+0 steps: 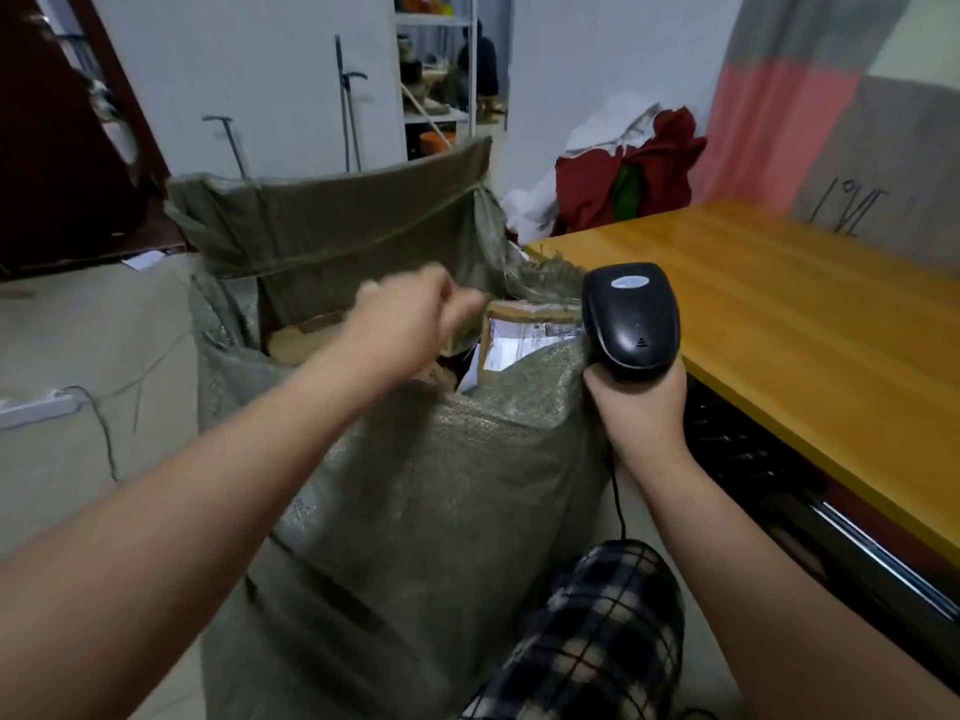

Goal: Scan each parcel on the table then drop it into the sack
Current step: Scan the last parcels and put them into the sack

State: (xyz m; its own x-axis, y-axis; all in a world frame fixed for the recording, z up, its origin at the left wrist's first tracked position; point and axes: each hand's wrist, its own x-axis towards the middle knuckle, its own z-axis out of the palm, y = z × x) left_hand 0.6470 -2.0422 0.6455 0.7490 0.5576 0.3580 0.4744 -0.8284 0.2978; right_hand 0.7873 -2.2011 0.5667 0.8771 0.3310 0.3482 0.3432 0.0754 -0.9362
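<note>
A knee (597, 631) in black and white checked cloth is at the very bottom, right by the camera. The bare left arm (171, 506) comes in from the low left corner and reaches up and across over the sack (415, 485). The left hand (410, 319) hangs over the open top of the sack, with its back facing up. It is blurry. Its fingers look bent, but I cannot tell if it is holding anything.

The sack is big, green and woven. It stands on the floor, just beside the end of the wooden desk (779, 314). Its top is open and it is nearly full. A brown parcel (524, 335) with a white label lies inside near the top, on the side by the desk. More brown card (301, 337) shows on the other side, under the left arm.

The right arm comes up from the low right corner. The right hand (636, 402) is wrapped tight around the handle of a black scanner (631, 319). The scanner's round head sticks up, close to the edge of the sack and the corner of the desk. A thin black cord (618, 501) hangs down from it.
</note>
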